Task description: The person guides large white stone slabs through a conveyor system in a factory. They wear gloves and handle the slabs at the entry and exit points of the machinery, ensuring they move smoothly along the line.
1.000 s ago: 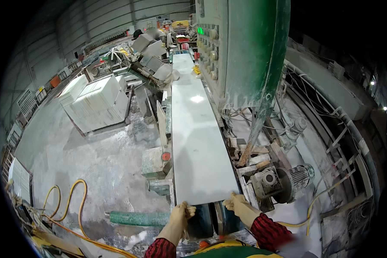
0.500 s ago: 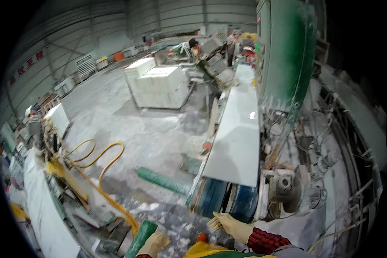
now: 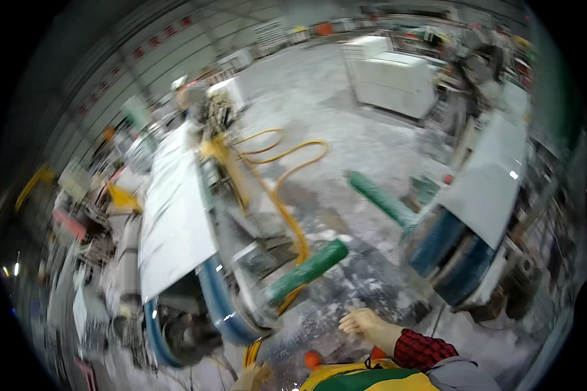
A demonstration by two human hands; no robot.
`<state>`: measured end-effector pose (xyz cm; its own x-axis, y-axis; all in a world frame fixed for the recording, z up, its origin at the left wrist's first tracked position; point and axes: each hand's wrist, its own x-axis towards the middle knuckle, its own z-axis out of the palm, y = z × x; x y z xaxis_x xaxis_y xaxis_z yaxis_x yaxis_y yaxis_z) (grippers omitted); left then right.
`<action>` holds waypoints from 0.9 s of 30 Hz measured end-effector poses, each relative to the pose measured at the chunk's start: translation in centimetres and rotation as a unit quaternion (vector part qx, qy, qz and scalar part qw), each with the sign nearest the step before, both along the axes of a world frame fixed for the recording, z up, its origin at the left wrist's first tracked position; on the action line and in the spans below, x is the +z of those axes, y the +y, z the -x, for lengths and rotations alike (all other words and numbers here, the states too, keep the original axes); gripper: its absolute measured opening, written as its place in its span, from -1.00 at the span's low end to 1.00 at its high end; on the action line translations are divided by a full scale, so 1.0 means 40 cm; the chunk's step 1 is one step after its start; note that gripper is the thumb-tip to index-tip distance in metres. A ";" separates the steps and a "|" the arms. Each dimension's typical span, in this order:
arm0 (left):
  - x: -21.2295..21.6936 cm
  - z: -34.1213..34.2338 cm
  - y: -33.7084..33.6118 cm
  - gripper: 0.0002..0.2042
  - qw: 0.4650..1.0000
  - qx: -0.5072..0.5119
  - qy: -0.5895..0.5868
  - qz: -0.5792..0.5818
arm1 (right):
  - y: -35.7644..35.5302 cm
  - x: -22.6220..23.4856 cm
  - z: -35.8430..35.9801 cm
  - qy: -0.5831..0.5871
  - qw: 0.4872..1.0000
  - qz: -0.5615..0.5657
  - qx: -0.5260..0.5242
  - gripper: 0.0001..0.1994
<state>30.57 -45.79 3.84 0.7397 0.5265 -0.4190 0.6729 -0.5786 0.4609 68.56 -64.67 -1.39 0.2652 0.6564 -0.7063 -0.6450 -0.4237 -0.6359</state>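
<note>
My right hand point(image 3: 364, 323), in a cream glove with a red-and-black checked cuff, hangs over the wet floor at the lower middle. Its fingers point left, loosely apart, and nothing is in them. At the bottom edge my left hand point(image 3: 253, 376), gloved alike, is partly cut off and smeared by motion. Above it juts a green cylinder point(image 3: 310, 268), which it does not touch. To the left, a long white slab point(image 3: 176, 215) lies on a conveyor with blue belts point(image 3: 227, 303). Another white slab point(image 3: 482, 195) rests on the blue-belted conveyor point(image 3: 460, 270) at right.
A yellow hose point(image 3: 284, 202) loops along the floor point(image 3: 306, 104) between the conveyors. A second green cylinder point(image 3: 379, 197) sticks out from the right conveyor. Beyond stands a stack of white blocks point(image 3: 394, 81). A yellow-and-green apron point(image 3: 365, 378) covers my front.
My view has swung left, bringing the left conveyor and its slab fully into sight. My left hand now shows lower, at the frame's edge; my right hand stays out in front.
</note>
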 end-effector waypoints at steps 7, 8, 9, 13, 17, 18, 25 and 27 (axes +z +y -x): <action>-0.045 0.127 0.107 -0.53 0.995 -0.009 -0.091 -0.047 | 0.255 -0.039 0.248 -0.012 0.989 -0.107 0.100 -0.38; -0.056 0.160 0.131 -0.51 0.996 0.021 -0.079 -0.022 | 0.306 -0.021 0.310 -0.007 0.991 -0.078 0.108 -0.39; -0.053 0.212 0.152 -0.51 0.996 0.053 -0.068 0.031 | 0.351 0.016 0.391 -0.001 0.992 -0.066 0.104 -0.43; 0.003 0.397 0.234 -0.47 0.959 0.211 -0.046 0.186 | 0.480 0.042 0.612 0.000 0.980 -0.099 0.172 -0.46; -0.161 0.749 0.289 -0.54 0.965 0.211 -0.081 -0.133 | 0.647 0.067 0.734 -0.036 0.969 -0.129 0.207 -0.45; -0.199 0.821 0.307 -0.54 0.954 0.223 -0.074 -0.189 | 0.686 0.067 0.745 -0.052 0.966 -0.125 0.219 -0.44; -0.107 0.878 0.411 -0.62 0.845 0.514 -0.110 -0.098 | 0.924 0.028 0.627 -0.245 0.945 -0.198 0.092 -0.47; -0.088 0.861 0.469 -0.63 0.812 0.523 -0.215 -0.144 | 1.001 0.035 0.572 -0.376 0.892 -0.242 0.071 -0.58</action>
